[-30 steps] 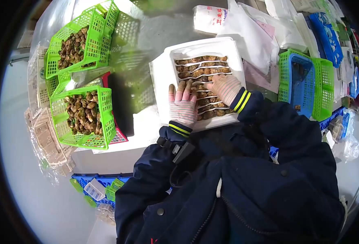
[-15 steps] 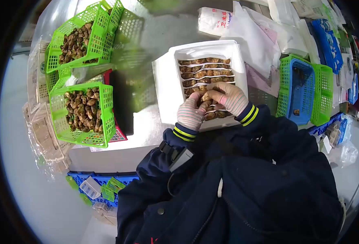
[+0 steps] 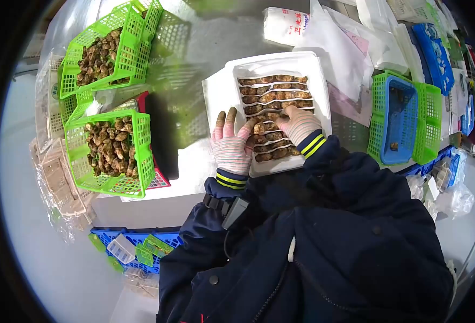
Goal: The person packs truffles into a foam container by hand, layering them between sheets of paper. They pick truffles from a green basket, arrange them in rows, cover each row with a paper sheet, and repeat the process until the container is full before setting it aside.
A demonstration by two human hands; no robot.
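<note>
A white foam box [image 3: 319,81] holds brown, knobbly tuber-like pieces [image 3: 272,97] in several rows, with thin white strips between them. My left hand [image 3: 232,148], in a striped glove with bare fingertips, lies over the box's left rim. Its fingers are spread, and its thumb reaches a brown piece [image 3: 259,128] in a lower row. Over the right part of the same rows is my right hand [image 3: 301,126], gloved alike. Its thumb and forefinger are apart and touch the pieces; its other fingers are partly hidden.
Green baskets [image 3: 142,134] of brown pieces stand at left, beside a red-edged device [image 3: 157,175]. White packaging [image 3: 286,26] and sheets lie behind the box. A blue basket [image 3: 399,153] sits between green ones at right. Blue crates [image 3: 175,237] are below the table edge.
My left hand has moved left, off the middle of the rows, and its fingers have spread. The right hand has shifted slightly down and right, staying on the pieces. The box has moved slightly right.
</note>
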